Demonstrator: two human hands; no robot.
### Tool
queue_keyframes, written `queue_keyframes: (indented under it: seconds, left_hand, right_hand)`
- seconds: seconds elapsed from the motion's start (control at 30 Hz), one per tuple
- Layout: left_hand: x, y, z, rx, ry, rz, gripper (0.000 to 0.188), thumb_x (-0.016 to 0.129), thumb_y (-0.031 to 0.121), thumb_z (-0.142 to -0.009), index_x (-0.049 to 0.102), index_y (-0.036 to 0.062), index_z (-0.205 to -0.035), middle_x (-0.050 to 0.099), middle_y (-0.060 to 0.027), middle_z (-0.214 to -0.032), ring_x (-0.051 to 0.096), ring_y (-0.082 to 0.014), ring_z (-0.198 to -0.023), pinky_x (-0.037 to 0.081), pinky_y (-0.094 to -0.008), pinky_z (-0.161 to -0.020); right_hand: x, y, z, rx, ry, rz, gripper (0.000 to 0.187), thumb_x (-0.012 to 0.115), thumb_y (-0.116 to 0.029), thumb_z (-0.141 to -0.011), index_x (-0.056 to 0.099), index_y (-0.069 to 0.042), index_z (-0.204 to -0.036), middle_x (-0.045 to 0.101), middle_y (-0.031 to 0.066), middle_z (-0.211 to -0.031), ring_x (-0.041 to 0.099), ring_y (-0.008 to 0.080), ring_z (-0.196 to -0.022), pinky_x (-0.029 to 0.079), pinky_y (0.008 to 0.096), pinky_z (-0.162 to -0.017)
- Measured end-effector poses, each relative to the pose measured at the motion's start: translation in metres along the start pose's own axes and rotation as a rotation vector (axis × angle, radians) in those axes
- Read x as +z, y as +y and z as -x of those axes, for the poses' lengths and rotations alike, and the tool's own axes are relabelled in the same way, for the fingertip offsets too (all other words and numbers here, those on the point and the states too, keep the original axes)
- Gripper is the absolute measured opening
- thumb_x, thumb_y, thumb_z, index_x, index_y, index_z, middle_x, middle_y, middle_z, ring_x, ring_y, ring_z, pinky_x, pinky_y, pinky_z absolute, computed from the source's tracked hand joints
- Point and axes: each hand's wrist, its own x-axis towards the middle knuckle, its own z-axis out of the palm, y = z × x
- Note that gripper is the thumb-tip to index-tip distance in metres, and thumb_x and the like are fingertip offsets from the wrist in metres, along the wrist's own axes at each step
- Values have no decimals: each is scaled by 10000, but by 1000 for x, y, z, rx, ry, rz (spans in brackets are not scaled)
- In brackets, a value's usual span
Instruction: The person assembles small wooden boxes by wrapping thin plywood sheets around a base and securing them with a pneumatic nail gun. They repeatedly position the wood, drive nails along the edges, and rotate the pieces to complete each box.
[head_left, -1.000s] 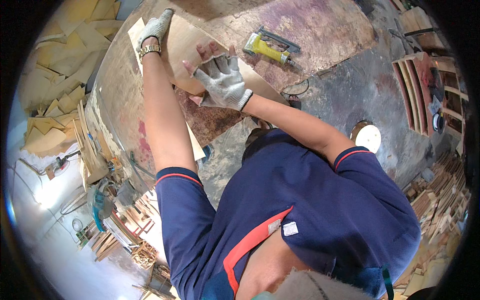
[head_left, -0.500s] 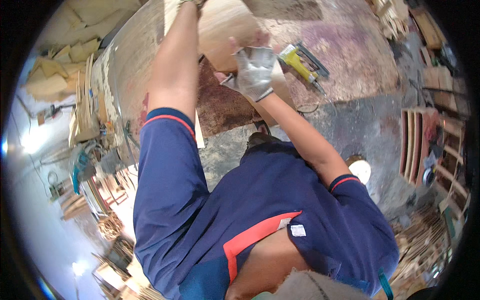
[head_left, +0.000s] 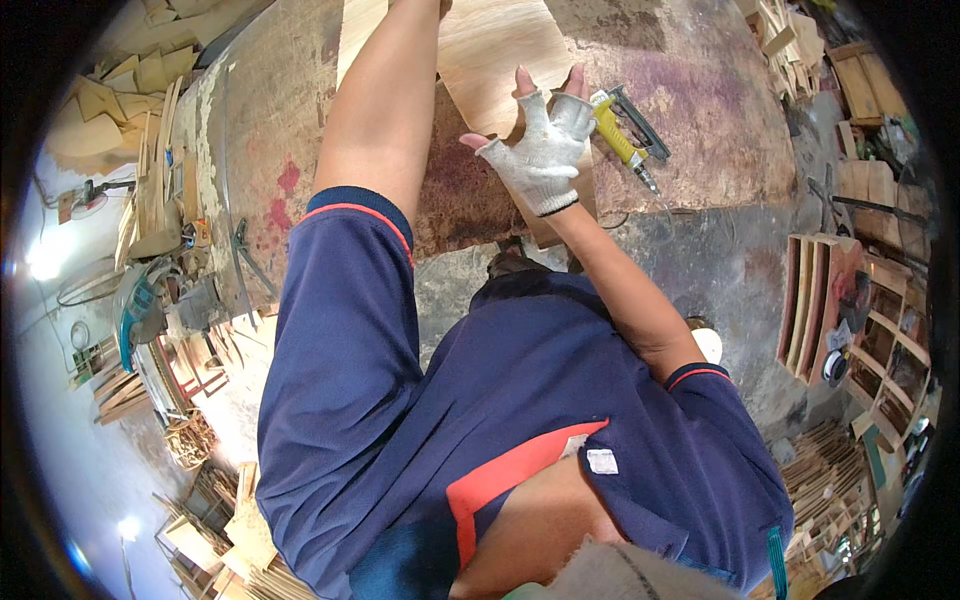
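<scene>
A pale, wood-grained sheet lies on the stained worktable at the top of the view. My right hand, in a light knitted glove with bare fingertips, is over the sheet's near right corner. Its thumb and fingers are spread, and it grips nothing. Just right of it lies a yellow-green and black air nailer or stapler, with a metal fitting at its near end. A narrow brown wooden strip shows beneath my right wrist. My left forearm stretches up past the sheet's left side, its hand cut off by the top edge.
The worktable has a worn near edge. At left stand a teal power saw and a clamp-like tool. Wooden frames stand at right on the grey floor, with stacked wood strips nearer.
The view has shifted, and the sheet and nailer appear a little farther right. My right hand's fingers have spread wider. My left hand, partly visible before at the top, is out of the picture.
</scene>
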Motion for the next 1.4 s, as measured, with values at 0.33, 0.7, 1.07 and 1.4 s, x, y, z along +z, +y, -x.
queue_keyframes:
  seconds: [0.33,0.7,1.07,1.4]
  left_hand:
    - [1,4,-5,28,-46,22,800,596,683,-941,642,55,-1435,640,-176,-1454,566,-333,-1378,440,-462,-1123]
    - [11,-8,-35,37,-142,79,819,594,709,-937,649,62,-1435,646,-157,-1456,569,-322,-1371,446,-459,-1115]
    - [17,-54,-103,8,-271,166,837,591,736,-933,657,69,-1434,652,-137,-1457,573,-312,-1365,452,-456,-1107]
    - [11,-43,-101,-51,-220,44,1062,510,864,-874,537,31,-1533,529,-203,-1578,449,-410,-1496,390,-552,-1175]
  right_hand:
    - [7,0,4,27,7,38,1097,810,-755,-690,434,-309,-1620,107,418,-1674,150,634,-1522,194,782,-1138]
    - [12,-4,7,39,-30,126,1086,828,-673,-692,426,-296,-1627,72,437,-1673,135,644,-1522,175,752,-1161]
    - [6,3,9,17,-22,78,1137,763,-845,-674,420,-332,-1629,126,381,-1690,194,601,-1524,225,696,-1181]
    - [24,13,17,-31,-67,132,1122,581,-924,-766,325,-314,-1673,95,306,-1736,-60,552,-1595,-16,750,-1201]
